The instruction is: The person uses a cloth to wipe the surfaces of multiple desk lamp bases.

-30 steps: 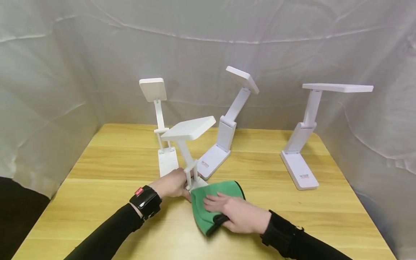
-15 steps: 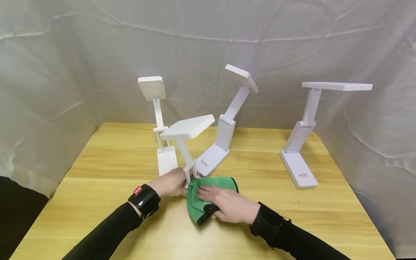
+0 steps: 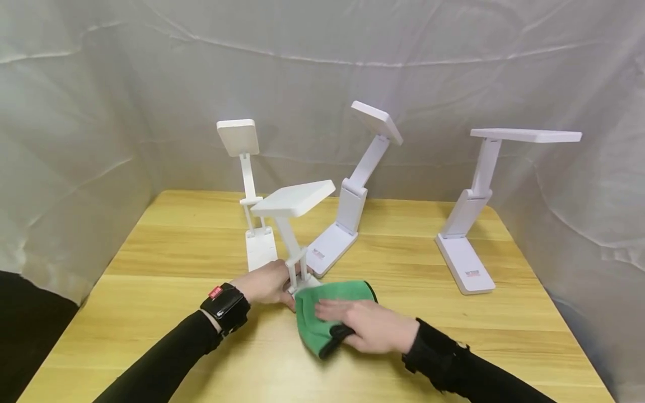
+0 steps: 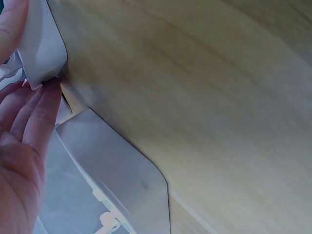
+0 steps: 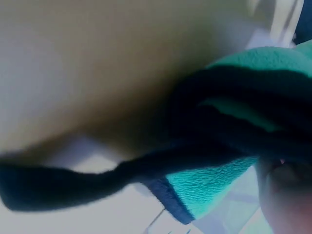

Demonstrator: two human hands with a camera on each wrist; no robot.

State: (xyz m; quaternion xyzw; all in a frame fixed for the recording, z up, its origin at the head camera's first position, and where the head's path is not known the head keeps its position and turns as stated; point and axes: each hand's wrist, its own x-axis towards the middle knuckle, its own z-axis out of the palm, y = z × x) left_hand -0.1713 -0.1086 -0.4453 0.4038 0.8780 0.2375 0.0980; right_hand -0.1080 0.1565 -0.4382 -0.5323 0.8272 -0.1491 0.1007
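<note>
At the middle of the table, my left hand (image 3: 267, 284) grips the base of a white folding desk lamp (image 3: 294, 199). In the left wrist view, the thumb is on one side of the lamp base (image 4: 43, 44) and the fingers are on the other. My right hand (image 3: 370, 324) holds a green cloth (image 3: 314, 316) with black edging, its fingers laid over it. The cloth covers the front part of that base. Up close in the right wrist view, the folded cloth (image 5: 209, 187) hides most of the hand.
A second white lamp (image 3: 261, 249) stands behind my left hand, its base near the hand. Another lamp (image 3: 332, 246) is just behind the gripped one, and one more (image 3: 466, 263) stands at the right. Pale fabric (image 3: 322, 33) hangs around the wooden table (image 3: 176, 246).
My right hand slid the cloth up and left along the lamp base, then back down and right. My left hand kept its grip on the lamp.
</note>
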